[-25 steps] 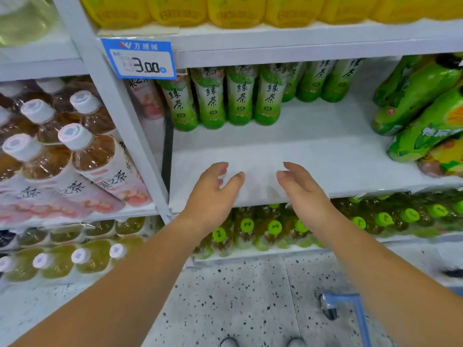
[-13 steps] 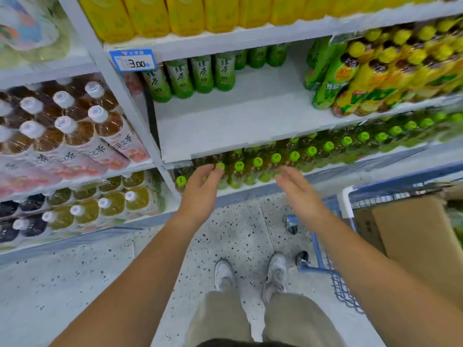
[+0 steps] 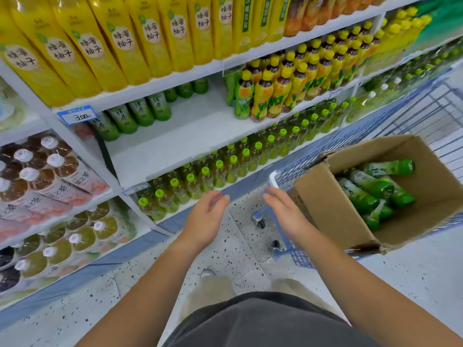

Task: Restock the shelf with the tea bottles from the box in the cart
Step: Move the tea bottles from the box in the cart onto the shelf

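Green plastic tea bottles (image 3: 373,189) with pale labels lie on their sides in a heap inside the open brown cardboard box (image 3: 325,209), which sits in the blue wire cart (image 3: 300,259) at the right. Dark characters run down their labels, but blur makes them hard to read. More bottles of the same kind (image 3: 140,113) stand in a short row at the far left of the white metal shelf (image 3: 190,139), and there the label reads 绿茶. A blue-and-white price tag (image 3: 76,116) on the rail above them shows 3.00. The tall yellow bottles (image 3: 125,43) on the top tier read 蜂蜜柚子, and the white-capped bottles with peach labels (image 3: 75,176) at the left read 果之茶. The print on the yellow-capped bottles (image 3: 273,93) further right cannot be made out.

The box hides most of the cart, and the right edge of the view cuts both off.

The left hand (image 3: 204,219) and the right hand (image 3: 288,214) hold nothing. Their fingers are loosely stretched and the palms are turned toward each other, over the speckled floor (image 3: 233,246), with the right hand near the box's left wall.

Half a second ago only a corner of the box showed. The view has since swung right, so its contents are visible, and the hands have dropped from in front of the green-capped bottles (image 3: 220,169) on the lower tier.
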Tool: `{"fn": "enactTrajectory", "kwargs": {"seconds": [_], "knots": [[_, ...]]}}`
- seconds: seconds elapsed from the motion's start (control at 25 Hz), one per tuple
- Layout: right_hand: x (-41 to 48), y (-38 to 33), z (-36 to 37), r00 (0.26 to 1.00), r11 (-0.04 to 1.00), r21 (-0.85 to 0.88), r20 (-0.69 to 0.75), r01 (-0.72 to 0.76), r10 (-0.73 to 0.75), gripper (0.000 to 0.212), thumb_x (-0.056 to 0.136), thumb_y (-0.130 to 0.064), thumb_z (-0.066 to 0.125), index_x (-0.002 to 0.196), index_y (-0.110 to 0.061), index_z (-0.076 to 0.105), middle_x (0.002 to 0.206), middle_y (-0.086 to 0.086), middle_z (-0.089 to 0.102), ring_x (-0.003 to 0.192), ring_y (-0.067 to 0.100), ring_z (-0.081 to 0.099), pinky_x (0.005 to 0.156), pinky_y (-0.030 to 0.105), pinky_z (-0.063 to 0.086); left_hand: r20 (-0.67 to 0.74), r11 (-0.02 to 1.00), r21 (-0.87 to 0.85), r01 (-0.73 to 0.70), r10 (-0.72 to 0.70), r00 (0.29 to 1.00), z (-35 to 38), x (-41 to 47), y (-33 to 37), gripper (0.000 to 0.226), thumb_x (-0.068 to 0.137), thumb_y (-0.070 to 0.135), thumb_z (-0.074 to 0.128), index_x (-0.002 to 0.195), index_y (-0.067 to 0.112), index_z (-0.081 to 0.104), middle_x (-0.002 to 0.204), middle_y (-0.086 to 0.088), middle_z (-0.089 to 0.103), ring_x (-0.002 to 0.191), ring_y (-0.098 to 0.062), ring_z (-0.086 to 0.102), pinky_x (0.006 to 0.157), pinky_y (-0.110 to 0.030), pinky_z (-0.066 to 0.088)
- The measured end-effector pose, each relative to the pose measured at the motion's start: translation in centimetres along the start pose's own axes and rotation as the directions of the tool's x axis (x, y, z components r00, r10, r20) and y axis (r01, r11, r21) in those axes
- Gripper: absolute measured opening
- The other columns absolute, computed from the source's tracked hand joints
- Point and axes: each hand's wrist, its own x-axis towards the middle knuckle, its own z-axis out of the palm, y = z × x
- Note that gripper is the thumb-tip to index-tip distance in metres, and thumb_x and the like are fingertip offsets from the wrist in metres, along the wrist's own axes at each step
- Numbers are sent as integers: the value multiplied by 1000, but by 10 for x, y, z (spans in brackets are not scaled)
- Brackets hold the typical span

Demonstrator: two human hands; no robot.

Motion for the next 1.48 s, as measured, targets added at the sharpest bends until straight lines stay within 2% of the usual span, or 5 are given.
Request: {"fn": "enactTrajectory", "kwargs": {"seconds": [0.28, 0.52, 0.96, 1.16, 1.48], "knots": [[-23, 45, -113, 1000, 1000, -14, -17, 23, -23, 58, 100, -56, 44, 151, -28, 39, 155, -9, 36, 146, 15, 32, 118, 36, 27, 42, 1000, 20, -12, 11, 999, 103, -24, 19, 50, 102, 50, 49, 147, 28, 45, 142, 11, 48, 128, -10, 48, 99, -31, 38], [-28, 84, -231, 998, 999, -50, -53, 15, -18, 45, 102, -47, 46, 138, -20, 52, 142, 3, 55, 125, 20, 53, 107, 34, 40, 74, 998, -28, 49, -47, 996, 225, -32, 31, 47, 102, 52, 49, 143, 29, 49, 144, 5, 54, 132, -17, 52, 113, -45, 40], [-9, 141, -351, 963, 970, 58, -126, -234, 240, 57, 100, -54, 46, 149, -26, 42, 149, -2, 45, 136, 21, 44, 110, 40, 37, 246, 990, 80, 117, -133, 960, 345, 22, 70, 49, 100, 56, 49, 142, 31, 48, 140, 5, 54, 131, -17, 50, 115, -46, 38], [-1, 147, -385, 948, 970, 47, -205, -240, 244, 55, 101, -51, 46, 150, -24, 41, 149, -4, 45, 133, 15, 43, 109, 36, 35, 400, 978, 203, 56, -135, 907, 398, 65, 95, 48, 103, 54, 44, 142, 27, 48, 134, 12, 54, 120, -8, 50, 99, -30, 38], [67, 144, -439, 960, 952, -135, -99, -275, 263, 56, 101, -49, 48, 150, -22, 42, 142, -2, 52, 123, 14, 48, 100, 30, 35, 279, 945, 186, 270, -314, 908, 455, 106, 98, 51, 102, 57, 42, 141, 25, 49, 140, 5, 53, 118, -12, 49, 99, -33, 37]]}}
